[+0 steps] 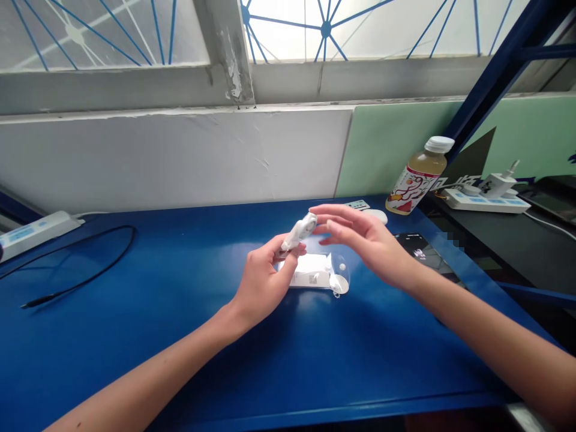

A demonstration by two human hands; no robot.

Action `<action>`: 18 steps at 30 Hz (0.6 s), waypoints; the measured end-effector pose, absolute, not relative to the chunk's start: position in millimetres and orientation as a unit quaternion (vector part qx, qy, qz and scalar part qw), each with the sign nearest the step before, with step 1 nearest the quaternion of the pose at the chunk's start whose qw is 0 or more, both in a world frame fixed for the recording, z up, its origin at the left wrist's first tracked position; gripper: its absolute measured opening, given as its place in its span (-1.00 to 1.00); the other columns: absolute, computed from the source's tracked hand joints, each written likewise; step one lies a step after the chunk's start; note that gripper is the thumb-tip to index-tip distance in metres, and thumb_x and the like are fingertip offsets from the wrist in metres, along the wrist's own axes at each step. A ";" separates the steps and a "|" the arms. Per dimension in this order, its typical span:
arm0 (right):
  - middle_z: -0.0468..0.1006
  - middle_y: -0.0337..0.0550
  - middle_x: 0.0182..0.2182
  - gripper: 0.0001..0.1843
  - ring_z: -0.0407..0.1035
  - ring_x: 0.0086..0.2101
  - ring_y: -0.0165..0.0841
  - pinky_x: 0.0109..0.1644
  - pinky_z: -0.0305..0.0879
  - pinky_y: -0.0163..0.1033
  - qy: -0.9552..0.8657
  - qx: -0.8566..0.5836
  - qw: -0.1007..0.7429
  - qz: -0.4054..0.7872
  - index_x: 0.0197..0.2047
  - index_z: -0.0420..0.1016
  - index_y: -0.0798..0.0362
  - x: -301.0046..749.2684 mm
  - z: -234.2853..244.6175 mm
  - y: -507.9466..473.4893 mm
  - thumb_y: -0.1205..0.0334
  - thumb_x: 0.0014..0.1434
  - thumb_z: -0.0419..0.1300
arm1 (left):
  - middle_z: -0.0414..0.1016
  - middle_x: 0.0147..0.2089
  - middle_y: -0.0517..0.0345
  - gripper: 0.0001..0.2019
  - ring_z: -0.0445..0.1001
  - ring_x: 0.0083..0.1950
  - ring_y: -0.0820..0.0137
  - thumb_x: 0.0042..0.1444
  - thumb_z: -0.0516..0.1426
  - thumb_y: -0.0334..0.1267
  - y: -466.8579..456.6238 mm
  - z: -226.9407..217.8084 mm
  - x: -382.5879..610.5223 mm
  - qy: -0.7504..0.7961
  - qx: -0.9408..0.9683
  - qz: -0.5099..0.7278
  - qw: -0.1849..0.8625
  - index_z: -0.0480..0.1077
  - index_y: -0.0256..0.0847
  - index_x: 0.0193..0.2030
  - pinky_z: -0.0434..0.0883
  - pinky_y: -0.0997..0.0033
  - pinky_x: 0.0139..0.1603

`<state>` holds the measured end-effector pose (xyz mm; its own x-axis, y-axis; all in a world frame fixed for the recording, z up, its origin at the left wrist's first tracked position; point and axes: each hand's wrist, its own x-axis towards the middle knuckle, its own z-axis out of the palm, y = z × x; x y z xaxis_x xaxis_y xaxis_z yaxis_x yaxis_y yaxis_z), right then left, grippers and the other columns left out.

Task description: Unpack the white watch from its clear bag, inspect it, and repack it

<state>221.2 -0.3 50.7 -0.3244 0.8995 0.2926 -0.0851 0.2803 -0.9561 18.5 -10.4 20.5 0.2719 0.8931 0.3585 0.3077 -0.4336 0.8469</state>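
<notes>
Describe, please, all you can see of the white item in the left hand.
The white item is elongated, lumpy and bundled-looking, with a slight sheen; its material is hard to tell. It slants up to the right above the blue table, between the thumb and fingers of the left hand. The right hand is close to its upper end; contact is unclear.

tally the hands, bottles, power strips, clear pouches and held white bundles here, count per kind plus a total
Hands: 2 (left hand, right hand)
Held white bundle: 1
Clear pouch: 1
Bottle: 1
Power strips: 2 (left power strip, right power strip)
Total: 7
</notes>
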 end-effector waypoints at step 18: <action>0.67 -0.08 -0.21 -0.84 0.58 -0.24 -0.25 -0.24 0.57 -0.20 -0.789 -0.359 0.478 0.142 -0.16 0.64 0.04 263.8 20.5 -12.7 0.30 0.15 0.33 | 0.20 0.39 -0.27 -0.25 0.15 0.42 -0.02 0.21 0.24 -0.06 1.1 -1.0 13.5 0.329 0.913 0.230 0.068 0.03 -0.26 0.42 0.24 -0.13 0.34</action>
